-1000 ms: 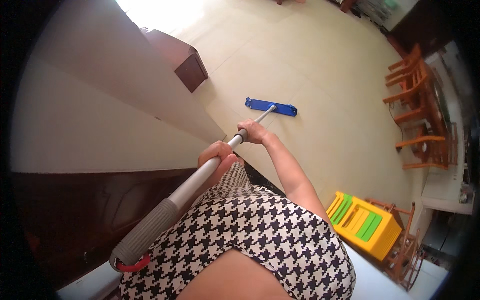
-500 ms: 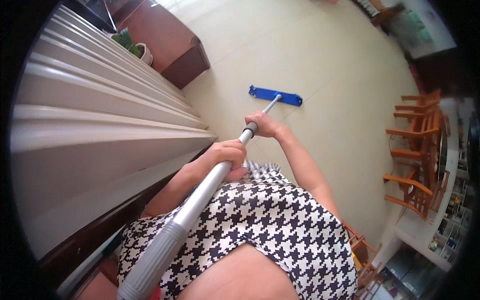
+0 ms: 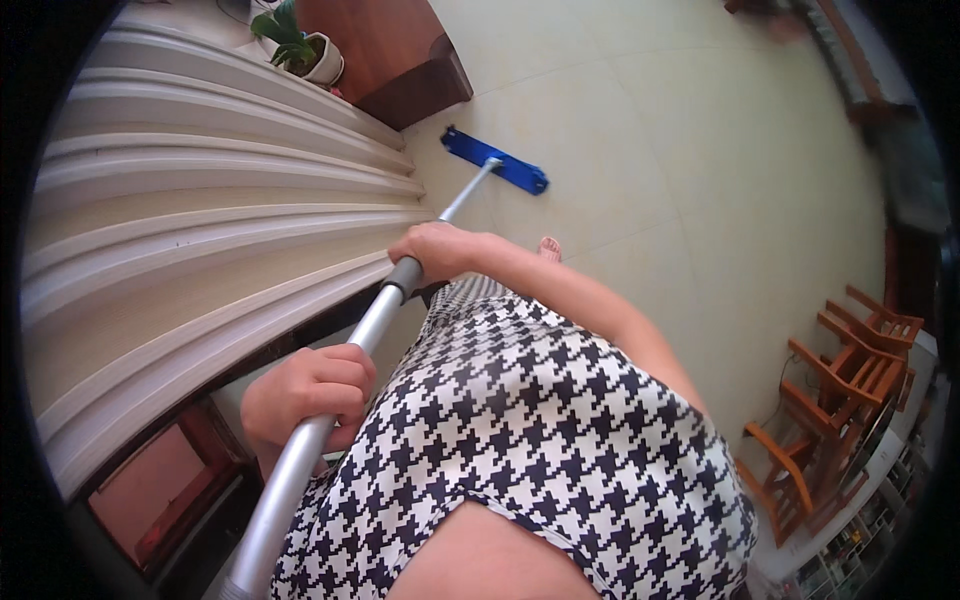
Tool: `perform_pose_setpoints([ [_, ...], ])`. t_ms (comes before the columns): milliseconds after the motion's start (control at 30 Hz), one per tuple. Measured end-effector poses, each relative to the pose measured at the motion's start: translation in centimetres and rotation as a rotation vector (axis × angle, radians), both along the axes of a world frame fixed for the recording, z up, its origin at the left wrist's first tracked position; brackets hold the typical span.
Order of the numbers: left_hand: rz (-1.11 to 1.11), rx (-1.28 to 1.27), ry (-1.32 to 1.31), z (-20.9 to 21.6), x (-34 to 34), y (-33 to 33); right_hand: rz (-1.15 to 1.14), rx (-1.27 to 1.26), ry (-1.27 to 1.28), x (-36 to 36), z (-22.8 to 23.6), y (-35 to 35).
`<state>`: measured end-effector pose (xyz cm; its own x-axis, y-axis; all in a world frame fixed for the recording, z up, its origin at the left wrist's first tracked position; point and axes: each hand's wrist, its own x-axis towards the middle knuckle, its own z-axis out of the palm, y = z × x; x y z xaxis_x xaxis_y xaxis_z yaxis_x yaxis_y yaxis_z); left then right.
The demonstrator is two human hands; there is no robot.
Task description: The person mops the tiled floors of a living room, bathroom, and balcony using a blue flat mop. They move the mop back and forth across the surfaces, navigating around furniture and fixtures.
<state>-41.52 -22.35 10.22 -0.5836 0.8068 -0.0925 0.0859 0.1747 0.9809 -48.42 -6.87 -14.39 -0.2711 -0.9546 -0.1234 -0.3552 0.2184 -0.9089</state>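
Note:
A flat mop runs from the lower left up toward the top middle, its silver pole [image 3: 290, 475] slanting past my body. My left hand [image 3: 312, 392] is wrapped round the thick upper tube. Lower down the pole, my right hand [image 3: 432, 250] grips just beyond the grey collar [image 3: 403, 275]. The blue mop head [image 3: 515, 172] lies on the pale tiled floor [image 3: 640, 170], close to the foot of the ridged white wall panel and the reddish-brown cabinet. Whether a cloth sits under the head is hidden.
The ridged white panel [image 3: 250, 220] rises close on my left. Past it stand a potted plant [image 3: 322, 60] and a reddish-brown wooden cabinet [image 3: 400, 50]. Orange-brown wooden chairs [image 3: 840, 370] are at the right. My foot [image 3: 549, 248] shows beyond the black-and-white dress.
The mop head has swung left and slightly farther away, toward the cabinet, and tilted differently. Both hands have moved left with the pole, the left one also nearer me. A foot has come into sight.

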Motion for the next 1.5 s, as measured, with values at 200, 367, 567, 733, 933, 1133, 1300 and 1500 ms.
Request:
perform_pose_setpoints([
  [200, -0.010, -0.064, 0.061, -1.0, -0.2, 1.1, -0.060, -0.106, 0.043, -0.1, -1.4, -1.5],
  [367, 0.019, 0.087, 0.069, 0.7, 2.5, -1.7, 0.015, -0.035, -0.002, 2.1, 3.0, -2.4],
  [567, 0.243, 0.225, 0.100, -1.3, 3.4, -2.7, -0.098, 0.006, 0.082, 1.3, 3.7, -0.4],
  [733, 0.556, 0.194, 0.097, -3.1, 4.0, -0.6, -0.085, 0.044, 0.108, 0.5, 0.9, -0.4],
  [933, 0.442, 0.185, 0.127, -4.9, 1.3, 0.5, -0.226, 0.090, 0.169, -0.5, -0.8, 1.6],
  [1133, 0.541, 0.132, 0.163, -8.0, -0.5, 6.0, -0.192, 0.142, 0.230, -5.3, -3.4, 6.8],
  [1300, 0.818, 0.190, 0.091, -9.3, -0.7, 8.5, -0.119, 0.238, 0.268, -8.7, -2.9, 8.6],
  [1500, 0.974, 0.271, 0.086, -10.5, -1.2, 11.0, -0.210, 0.233, 0.386, -10.5, -3.5, 9.9],
])
